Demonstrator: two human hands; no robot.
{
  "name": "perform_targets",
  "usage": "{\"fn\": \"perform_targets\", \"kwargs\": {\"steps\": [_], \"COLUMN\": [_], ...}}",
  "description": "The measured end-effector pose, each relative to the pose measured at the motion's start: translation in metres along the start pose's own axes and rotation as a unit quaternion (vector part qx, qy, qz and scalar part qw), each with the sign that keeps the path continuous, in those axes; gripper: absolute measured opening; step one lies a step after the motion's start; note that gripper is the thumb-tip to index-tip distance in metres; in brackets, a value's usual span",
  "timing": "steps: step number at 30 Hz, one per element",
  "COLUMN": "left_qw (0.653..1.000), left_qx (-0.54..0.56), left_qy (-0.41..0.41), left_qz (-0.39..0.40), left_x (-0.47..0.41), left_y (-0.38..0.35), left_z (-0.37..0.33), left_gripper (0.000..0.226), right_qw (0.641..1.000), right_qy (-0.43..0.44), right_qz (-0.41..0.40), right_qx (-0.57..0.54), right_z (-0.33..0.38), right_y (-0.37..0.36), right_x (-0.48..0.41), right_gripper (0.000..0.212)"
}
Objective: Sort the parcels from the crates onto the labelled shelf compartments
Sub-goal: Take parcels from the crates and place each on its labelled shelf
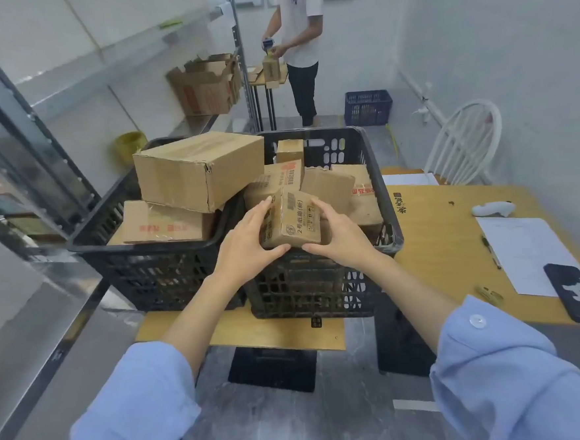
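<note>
While the left hand (248, 238) and right hand (339, 232) clasp it from opposite sides, fingers curled over its upper edges and thumbs hooked under the near one, the small printed carton (290, 225) sits tilted at the near rim of the right crate (320, 286). I cannot tell whether it is clear of the cartons below. This two-sided hold likely keeps the printed face up for reading, which the sorting depends on. More cartons lie heaped beyond it toward twelve o'clock. At ten o'clock a large carton (199, 171) tops the left crate (147, 267), which touches the right one on a wooden table (455, 242). Steel shelving (99, 61), the probable destination, runs from nine to eleven o'clock, and its labels are illegible. At three o'clock lie a sheet of paper (531, 254), a pen (491, 252) and a phone (577, 294). A second person (299, 47) stands at twelve o'clock.
</note>
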State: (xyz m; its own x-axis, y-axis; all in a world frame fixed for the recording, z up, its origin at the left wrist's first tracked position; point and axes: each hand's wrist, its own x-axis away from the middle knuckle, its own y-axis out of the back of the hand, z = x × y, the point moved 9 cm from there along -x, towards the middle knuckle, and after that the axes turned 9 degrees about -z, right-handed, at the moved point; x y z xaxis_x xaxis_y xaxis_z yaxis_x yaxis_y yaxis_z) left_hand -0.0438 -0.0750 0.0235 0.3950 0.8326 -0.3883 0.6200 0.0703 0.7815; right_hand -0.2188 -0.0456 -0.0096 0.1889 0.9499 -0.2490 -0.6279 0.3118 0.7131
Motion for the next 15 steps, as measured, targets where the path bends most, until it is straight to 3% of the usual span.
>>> {"fn": "perform_targets", "kwargs": {"steps": [15], "left_qw": [0.993], "left_qx": [0.103], "left_qy": [0.038], "left_qz": [-0.05], "left_x": [-0.009], "left_y": [0.01], "left_z": [-0.005], "left_gripper": [0.089], "right_qw": [0.989], "right_qy": [0.048], "right_qz": [-0.1], "right_qx": [-0.094], "right_z": [0.033], "right_y": [0.026], "right_x": [0.001], "right_gripper": [0.084]}}
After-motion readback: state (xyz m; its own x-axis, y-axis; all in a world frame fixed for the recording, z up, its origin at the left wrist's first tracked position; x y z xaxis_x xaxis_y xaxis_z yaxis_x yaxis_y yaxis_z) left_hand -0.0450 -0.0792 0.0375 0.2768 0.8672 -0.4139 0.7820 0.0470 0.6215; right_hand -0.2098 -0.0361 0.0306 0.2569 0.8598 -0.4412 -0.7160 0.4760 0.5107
